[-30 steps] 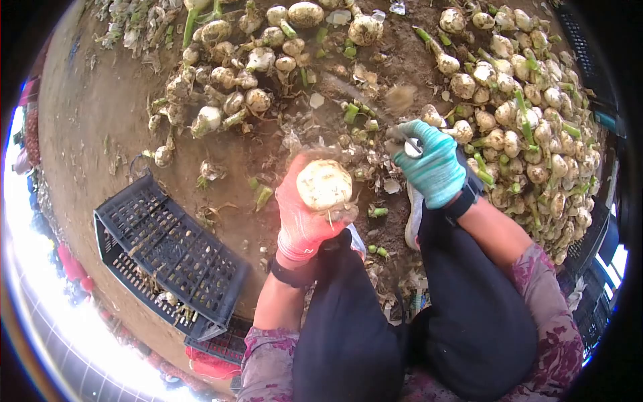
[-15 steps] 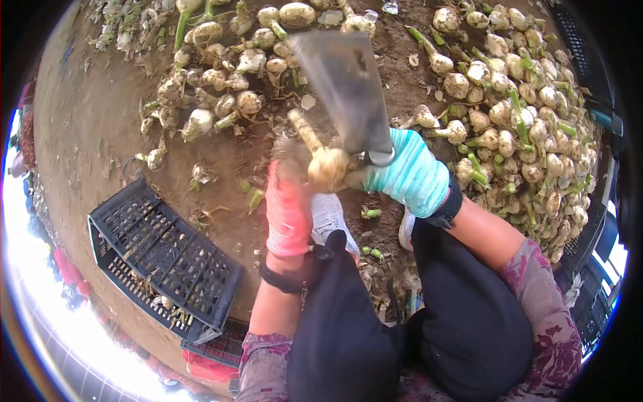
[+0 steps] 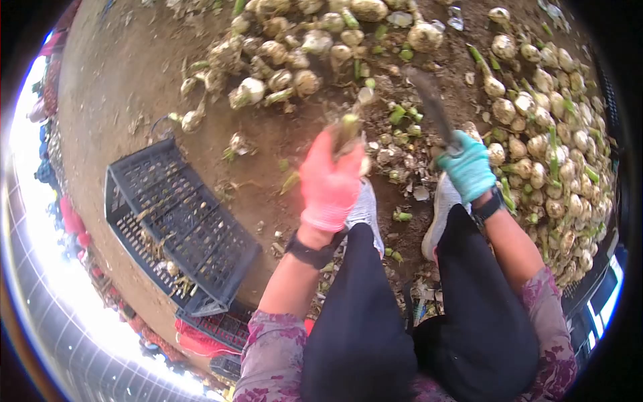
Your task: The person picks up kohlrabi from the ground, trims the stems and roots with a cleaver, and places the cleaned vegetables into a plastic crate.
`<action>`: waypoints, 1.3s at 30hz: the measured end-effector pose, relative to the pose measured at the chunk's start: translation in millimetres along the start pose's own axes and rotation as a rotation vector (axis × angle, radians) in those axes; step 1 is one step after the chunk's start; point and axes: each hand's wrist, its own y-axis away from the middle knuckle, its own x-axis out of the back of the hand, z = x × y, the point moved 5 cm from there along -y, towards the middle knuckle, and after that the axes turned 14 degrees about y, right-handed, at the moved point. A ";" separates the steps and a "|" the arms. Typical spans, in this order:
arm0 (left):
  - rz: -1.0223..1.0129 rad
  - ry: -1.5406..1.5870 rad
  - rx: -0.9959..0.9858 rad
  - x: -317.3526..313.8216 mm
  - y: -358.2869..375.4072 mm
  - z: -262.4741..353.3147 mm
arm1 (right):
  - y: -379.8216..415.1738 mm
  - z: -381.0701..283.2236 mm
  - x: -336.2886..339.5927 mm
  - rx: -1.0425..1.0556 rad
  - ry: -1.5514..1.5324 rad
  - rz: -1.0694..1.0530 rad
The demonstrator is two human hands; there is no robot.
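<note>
"Brown ground (image 3: 100,84) carries piled bulbs (image 3: 556,151) towards its right edge, a black crate (image 3: 201,228) towards its left. And the hands?"

"Apart. The left hand (image 3: 331,184) clamps a blurred stalk (image 3: 347,127), the right hand (image 3: 470,167) a knife (image 3: 432,104). For clean cuts, hold the stalk steady, fingers clear of the blade."

"Any labels?"

"None I can read."

A stretch of bare soil lies open along the left side of the ground (image 3: 97,124), leading in between the tilted black crate (image 3: 191,231) and the left hand (image 3: 329,181). Loose bulbs (image 3: 307,82) block the far edge, a dense heap (image 3: 559,181) the right. Between the hands, the blurred blade (image 3: 435,107) narrows the gap above low scraps (image 3: 402,141); knees (image 3: 365,251) crowd the near edge
</note>
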 end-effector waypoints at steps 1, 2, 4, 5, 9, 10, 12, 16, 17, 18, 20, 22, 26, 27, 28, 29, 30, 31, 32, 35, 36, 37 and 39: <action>-0.151 0.156 0.002 -14.5 0.4 -0.9 | 1.2 -0.4 6.7 -0.068 -0.101 0.025; -0.250 0.479 0.133 -39.6 9.3 10.4 | 1.5 1.5 1.2 -0.199 -0.317 -0.083; -0.395 0.364 -0.033 -42.5 6.9 28.8 | -4.9 -9.1 -2.2 -0.171 -0.534 -0.046; -0.548 0.243 -0.183 -46.5 8.9 36.8 | -2.5 -9.6 3.8 -0.204 -0.357 -0.078; 0.376 -0.684 -0.224 85.7 -48.4 13.1 | 2.8 4.3 3.8 -0.370 -0.619 -0.078; 0.627 -0.957 -0.096 126.2 -58.0 -6.3 | 7.1 7.1 0.6 -0.381 -0.616 -0.086; 0.726 -0.961 0.242 171.1 -70.8 -31.3 | 0.4 8.5 -1.1 -0.354 -0.561 -0.037; 0.538 -0.956 0.275 192.2 -84.0 -63.8 | -2.1 -8.2 -0.2 -0.344 -0.533 -0.125; 0.541 -0.954 0.276 203.4 -82.6 -67.5 | -2.9 -9.4 2.1 -0.341 -0.531 -0.125; 0.438 -0.898 0.139 204.1 -76.7 -61.6 | -1.3 -10.0 4.0 -0.341 -0.564 -0.123; 0.404 -0.654 -0.370 199.8 -29.5 12.3 | -2.0 -3.9 13.1 -0.360 -0.512 -0.063; 0.553 -0.976 -0.354 208.5 2.9 88.5 | -1.5 4.0 13.4 -0.370 -0.501 -0.078; 1.040 -1.739 -0.366 265.5 55.1 140.5 | -3.1 1.3 2.7 -0.325 -0.565 -0.054; 1.058 -1.751 -0.342 266.1 52.9 142.3 | -3.3 -1.7 3.7 -0.326 -0.570 -0.048; 1.057 -1.745 -0.349 255.4 44.3 141.0 | -3.1 -7.6 3.6 -0.307 -0.537 -0.103; 0.796 -1.670 -0.486 230.7 26.0 130.9 | -1.7 -13.0 3.0 -0.289 -0.497 -0.164; 0.539 -1.574 -0.607 202.0 7.5 118.2 | -1.1 -16.2 5.0 -0.279 -0.475 -0.150; 0.542 -1.283 -0.352 193.7 -17.6 98.9 | -1.5 -17.3 6.4 -0.281 -0.466 -0.149; 0.489 -1.017 -0.140 191.7 -49.1 79.5 | -1.3 -17.4 7.3 -0.293 -0.502 -0.148; 0.450 0.116 0.510 160.8 -118.8 9.2 | -1.7 -10.8 6.9 -0.277 -0.504 -0.133; 0.432 0.038 0.478 160.7 -140.0 -9.9 | -1.2 -14.0 9.4 -0.296 -0.534 -0.130; 0.412 -0.039 0.443 153.8 -150.1 -17.3 | -2.0 -15.8 11.0 -0.313 -0.565 -0.124; 0.347 0.006 0.477 143.4 -146.8 -29.0 | -2.1 -15.4 9.7 -0.318 -0.572 -0.136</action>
